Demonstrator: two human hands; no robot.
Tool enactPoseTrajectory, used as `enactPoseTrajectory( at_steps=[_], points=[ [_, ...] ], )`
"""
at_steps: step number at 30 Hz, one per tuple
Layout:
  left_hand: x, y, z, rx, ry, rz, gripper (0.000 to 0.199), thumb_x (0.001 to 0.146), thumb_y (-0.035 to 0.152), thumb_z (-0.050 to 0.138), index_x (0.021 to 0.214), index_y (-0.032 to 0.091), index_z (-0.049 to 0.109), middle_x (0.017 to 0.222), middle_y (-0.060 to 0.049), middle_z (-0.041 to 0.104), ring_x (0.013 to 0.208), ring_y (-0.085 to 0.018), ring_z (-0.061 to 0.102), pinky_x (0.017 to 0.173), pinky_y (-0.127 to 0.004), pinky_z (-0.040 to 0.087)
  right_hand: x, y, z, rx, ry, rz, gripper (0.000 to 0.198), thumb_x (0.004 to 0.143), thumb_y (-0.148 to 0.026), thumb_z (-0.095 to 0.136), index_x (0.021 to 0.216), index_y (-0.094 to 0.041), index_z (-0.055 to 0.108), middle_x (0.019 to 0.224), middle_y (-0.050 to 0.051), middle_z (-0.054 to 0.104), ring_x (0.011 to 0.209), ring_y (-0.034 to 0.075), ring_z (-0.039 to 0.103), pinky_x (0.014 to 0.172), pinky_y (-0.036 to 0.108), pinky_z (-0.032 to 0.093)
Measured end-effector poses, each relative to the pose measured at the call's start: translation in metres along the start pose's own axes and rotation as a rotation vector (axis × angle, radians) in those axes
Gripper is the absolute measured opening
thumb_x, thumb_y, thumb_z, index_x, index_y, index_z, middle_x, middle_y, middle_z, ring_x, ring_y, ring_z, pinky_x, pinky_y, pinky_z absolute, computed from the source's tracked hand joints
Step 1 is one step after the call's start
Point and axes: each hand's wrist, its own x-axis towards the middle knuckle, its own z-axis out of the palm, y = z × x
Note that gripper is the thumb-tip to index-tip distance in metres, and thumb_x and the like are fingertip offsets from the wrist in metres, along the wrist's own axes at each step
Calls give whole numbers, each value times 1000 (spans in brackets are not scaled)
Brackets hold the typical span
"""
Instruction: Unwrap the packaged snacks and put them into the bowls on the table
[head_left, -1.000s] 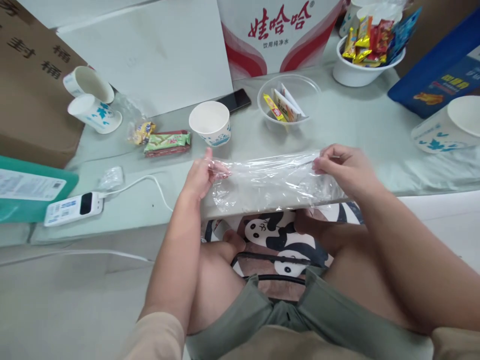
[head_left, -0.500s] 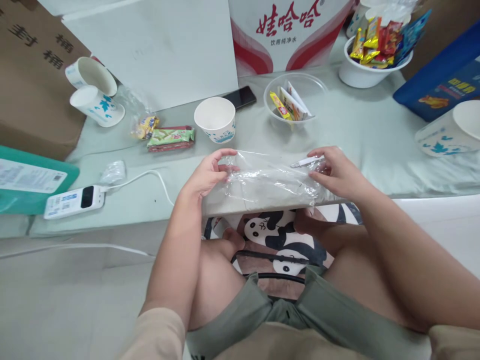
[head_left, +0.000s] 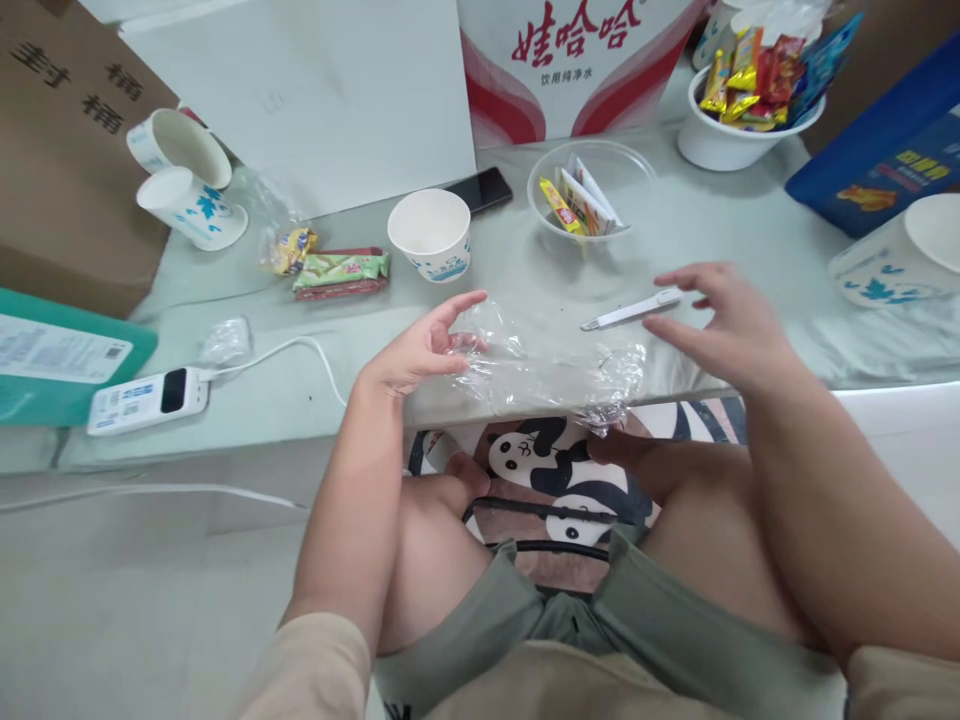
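Observation:
A crumpled clear plastic bag lies along the front edge of the table, and its right end hangs a little over that edge. My left hand is at the bag's left end, thumb and index finger spread apart, with the film against the curled fingers. To the right, my right hand is open, its fingers apart and nothing gripped. Just left of those fingers a white utility knife rests on the table behind the bag. A white paper cup with blue print stands beyond my left hand.
Behind are a clear plastic bowl with wrapped snacks, a black phone and a white bowl of snack packets. Snack packets and a white power strip with a cable are on the left. Cartons line the back.
My right hand has let go of the bag and moved right, opening. The utility knife now shows whole. The bag has sagged at its right end, and my left hand's fingers have spread.

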Motion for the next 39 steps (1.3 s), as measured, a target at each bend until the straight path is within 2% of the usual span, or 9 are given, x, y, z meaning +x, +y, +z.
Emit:
enactPoseTrajectory(
  at_steps=[3, 6, 10, 16, 21, 24, 27, 32, 39],
  points=[
    [-1, 6, 9, -54, -87, -10, 85, 47, 15, 94, 127, 33, 72, 162, -8, 44, 92, -19, 72, 62, -24, 57, 5, -25, 10, 156, 68, -81, 42, 77, -40, 78, 116, -29, 69, 124, 11, 66, 118, 32, 62, 103, 53, 51],
    [-1, 11, 18, -65, -156, -69, 82, 45, 14, 95, 124, 30, 75, 154, -12, 54, 89, -23, 72, 61, -28, 57, 10, -53, 36, 329, -250, -142, 57, 70, -39, 84, 122, -28, 65, 124, 8, 71, 110, 29, 67, 94, 46, 56],
    [-2, 14, 13, -33, -36, -7, 78, 46, 14, 95, 120, 28, 74, 144, -12, 61, 102, -28, 72, 68, -32, 60, 13, -67, 53, 296, -604, -59, 9, 77, -25, 72, 83, -23, 67, 73, -1, 69, 63, 16, 64, 60, 30, 51],
    [-1, 5, 9, -161, 339, 143, 58, 58, 25, 90, 113, 31, 70, 132, -5, 68, 114, -24, 69, 71, -24, 57, 4, -56, 37, 532, -426, 133, 16, 79, -27, 72, 75, -23, 57, 68, -3, 63, 49, 10, 55, 49, 27, 47],
    [8, -6, 64, -336, 74, 23, 69, 60, 58, 90, 114, 22, 67, 126, -13, 71, 117, -29, 70, 93, -39, 59, -1, -64, 49, 781, -239, 133, 34, 77, -44, 79, 81, -23, 52, 74, -1, 69, 58, 13, 67, 53, 28, 54],
    [14, -8, 83, -206, 58, -52, 58, 61, 48, 92, 105, 19, 67, 99, -9, 78, 85, -22, 76, 74, -32, 58, -1, -66, 57, 822, -284, 168, 40, 76, -52, 80, 86, -22, 56, 74, 0, 72, 58, 14, 69, 54, 27, 55],
    [17, -7, 79, -18, 168, -70, 40, 74, 49, 82, 92, 17, 66, 68, 0, 70, 52, -12, 64, 53, -24, 48, 1, -60, 60, 801, -345, 225, 42, 82, -56, 74, 99, -20, 63, 68, 0, 71, 52, 13, 67, 51, 26, 52],
    [11, -7, 66, -27, -10, -119, 68, 73, 48, 83, 128, 21, 54, 70, 1, 73, 58, -16, 70, 53, -24, 49, 3, -48, 66, 885, -323, 250, 44, 85, -55, 71, 114, -23, 65, 68, 0, 71, 54, 15, 67, 54, 28, 53],
    [12, -10, 61, -94, 140, 129, 19, 76, 37, 75, 82, 21, 68, 70, 1, 66, 57, -12, 58, 54, -26, 45, 5, -49, 67, 1061, -215, 205, 6, 66, -22, 74, 69, -21, 69, 111, 5, 73, 81, 16, 68, 72, 33, 57]
  ],
)
